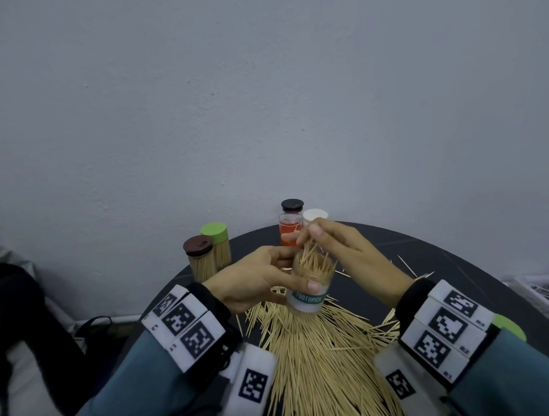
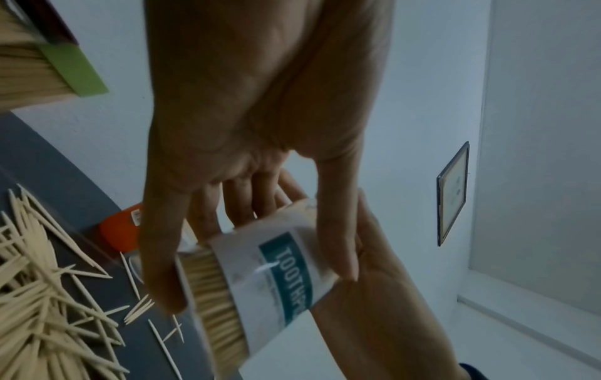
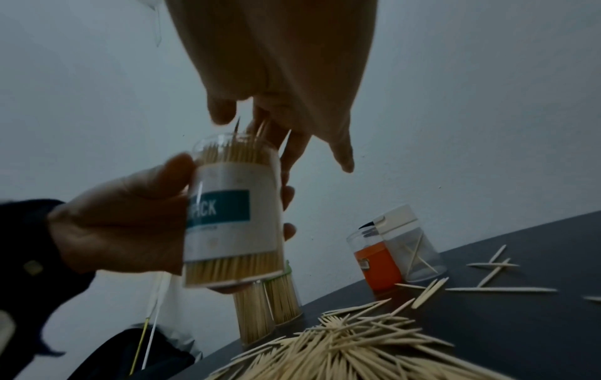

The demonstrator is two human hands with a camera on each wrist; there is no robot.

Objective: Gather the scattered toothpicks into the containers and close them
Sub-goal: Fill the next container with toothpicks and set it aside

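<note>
The left hand grips a clear, open container labelled TOOTHPICK, held above the dark round table and nearly full; the right hand pinches a few toothpicks at its mouth; a big heap of loose toothpicks lies beneath; behind stand a brown-lidded jar, a green-lidded jar, an orange container and a white-lidded one.

Lidless, tilted toothpick container above scattered toothpicks
</note>
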